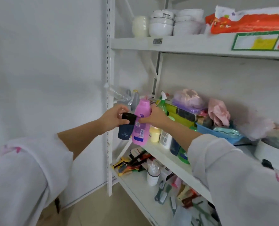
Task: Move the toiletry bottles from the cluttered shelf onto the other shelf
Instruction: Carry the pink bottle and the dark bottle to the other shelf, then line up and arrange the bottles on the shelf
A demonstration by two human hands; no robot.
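Both hands are gripping bottles at the left end of the middle shelf (160,154): the left hand (113,119) is wrapping its fingers around the black cap of a small dark blue bottle (125,128), which is hanging cap-up and tilted a little, and the right hand (153,117) is closing around the waist of a pink bottle (141,124), thumb pressing across the label. The two bottles are touching side by side, both seeming clear of the board and out past its front corner. More toiletry bottles are waiting behind the right wrist: a pale yellow one (155,134), a white one (165,138), a dark one (174,146) and a green one (183,155), standing close together near the front edge. A blue basket (217,132) and a green spray bottle (161,103) are crowding the space further back. To my eye, the person is drawing this pair out, and doing that well means keeping the right forearm high, since the sleeve is hovering right over the standing bottles and could topple them. Holding the blue bottle by its cap alone looks a little risky; shifting the fingers down onto the body would be steadier. Which shelf is receiving them I cannot tell; the top shelf (192,44) is holding white bowls (161,24).
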